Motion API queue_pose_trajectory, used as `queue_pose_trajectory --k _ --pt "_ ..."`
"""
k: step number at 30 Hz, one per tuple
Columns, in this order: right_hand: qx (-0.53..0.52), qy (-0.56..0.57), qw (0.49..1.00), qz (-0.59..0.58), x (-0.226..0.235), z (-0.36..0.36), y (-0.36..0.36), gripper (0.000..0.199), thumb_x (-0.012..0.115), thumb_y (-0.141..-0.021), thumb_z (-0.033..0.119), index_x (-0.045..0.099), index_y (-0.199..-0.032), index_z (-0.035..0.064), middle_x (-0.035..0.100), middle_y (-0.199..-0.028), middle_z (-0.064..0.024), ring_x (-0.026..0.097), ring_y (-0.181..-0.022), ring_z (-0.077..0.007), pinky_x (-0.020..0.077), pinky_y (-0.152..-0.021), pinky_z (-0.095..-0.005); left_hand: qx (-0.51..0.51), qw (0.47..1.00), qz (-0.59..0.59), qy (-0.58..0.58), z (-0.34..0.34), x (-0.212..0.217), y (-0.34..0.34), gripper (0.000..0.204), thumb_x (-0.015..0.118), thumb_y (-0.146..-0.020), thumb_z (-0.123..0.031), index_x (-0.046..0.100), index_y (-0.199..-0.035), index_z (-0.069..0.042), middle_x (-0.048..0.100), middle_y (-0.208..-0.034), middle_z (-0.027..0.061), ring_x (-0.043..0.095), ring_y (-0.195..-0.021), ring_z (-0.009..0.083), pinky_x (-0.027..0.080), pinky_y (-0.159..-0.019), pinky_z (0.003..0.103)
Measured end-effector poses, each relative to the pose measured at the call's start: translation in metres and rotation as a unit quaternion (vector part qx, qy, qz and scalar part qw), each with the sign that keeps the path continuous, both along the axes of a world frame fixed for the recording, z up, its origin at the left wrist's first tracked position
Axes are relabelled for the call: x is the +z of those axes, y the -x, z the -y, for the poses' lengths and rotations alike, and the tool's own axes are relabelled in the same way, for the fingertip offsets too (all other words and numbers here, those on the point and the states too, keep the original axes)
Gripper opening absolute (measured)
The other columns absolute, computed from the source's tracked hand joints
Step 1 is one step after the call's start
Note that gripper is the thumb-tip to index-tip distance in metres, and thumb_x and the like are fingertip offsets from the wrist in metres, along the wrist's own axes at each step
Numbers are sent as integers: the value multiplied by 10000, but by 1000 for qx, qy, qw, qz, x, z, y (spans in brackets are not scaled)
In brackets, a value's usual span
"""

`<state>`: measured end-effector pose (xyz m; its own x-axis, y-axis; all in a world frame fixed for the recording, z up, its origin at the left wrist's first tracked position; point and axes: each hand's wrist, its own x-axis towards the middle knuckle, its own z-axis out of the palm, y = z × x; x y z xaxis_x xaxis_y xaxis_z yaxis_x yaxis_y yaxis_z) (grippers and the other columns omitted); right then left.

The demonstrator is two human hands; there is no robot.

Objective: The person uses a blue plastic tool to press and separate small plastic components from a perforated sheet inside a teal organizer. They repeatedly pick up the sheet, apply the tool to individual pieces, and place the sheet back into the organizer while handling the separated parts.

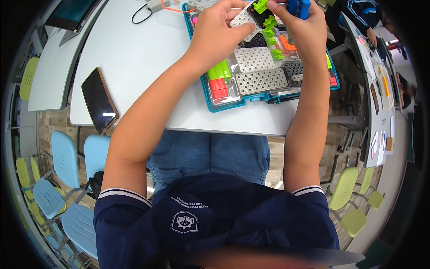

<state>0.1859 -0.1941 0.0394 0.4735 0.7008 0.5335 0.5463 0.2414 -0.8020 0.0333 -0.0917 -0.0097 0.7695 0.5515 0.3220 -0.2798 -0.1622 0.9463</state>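
My left hand [219,29] is closed on a white perforated building plate [245,20] at the top of the view. Fixed to or lying against it is a black block [261,17] with bright green clip-like pieces [269,22]. My right hand [308,33] is curled round a blue two-pronged piece [298,8], its kind not clear. The right thumb touches the green piece at the block's upper end. Both hands are over an open parts case [224,106] with a teal rim, holding white, grey, black, green, red and orange building parts.
A phone [99,101] lies on the white table [148,67] left of my arm. Orange and black cables run to a grey box [159,5] at the back. Blue chairs [65,157] stand at left, green ones [344,188] at right. Another person's hand [371,36] rests by the right-hand table.
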Motion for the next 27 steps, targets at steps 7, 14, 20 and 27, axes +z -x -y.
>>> queue_pose_trajectory --k 7,14,20,27 --pt "-27 -2 1000 1 -5 -4 2 187 787 -858 2 650 -983 28 659 -865 7 605 -773 -60 498 -699 -232 -69 990 38 120 1 1 -2 391 644 -946 60 535 -1321 81 723 -1170 131 684 -1054 144 559 -880 268" --pt "7 -9 999 -40 -5 -5 6 203 787 -844 -9 649 -990 21 657 -876 3 607 -776 -70 496 -708 -229 -19 997 19 71 -6 -7 -3 494 768 -918 -68 546 -1346 38 730 -1193 115 708 -971 107 583 -779 248" --pt "15 -1 998 -67 -3 -3 9 208 792 -836 -11 650 -984 23 659 -874 4 605 -776 -68 496 -718 -229 -52 995 26 78 -12 -13 -4 493 759 -929 -51 538 -1355 61 735 -1190 123 701 -1028 116 574 -871 250" --pt "10 -10 999 -47 -10 -8 7 206 802 -833 2 650 -970 23 654 -862 6 602 -760 -66 501 -701 -230 -41 994 42 92 -12 -16 -6 464 754 -936 -58 556 -1338 63 739 -1190 123 702 -1018 111 568 -890 256"
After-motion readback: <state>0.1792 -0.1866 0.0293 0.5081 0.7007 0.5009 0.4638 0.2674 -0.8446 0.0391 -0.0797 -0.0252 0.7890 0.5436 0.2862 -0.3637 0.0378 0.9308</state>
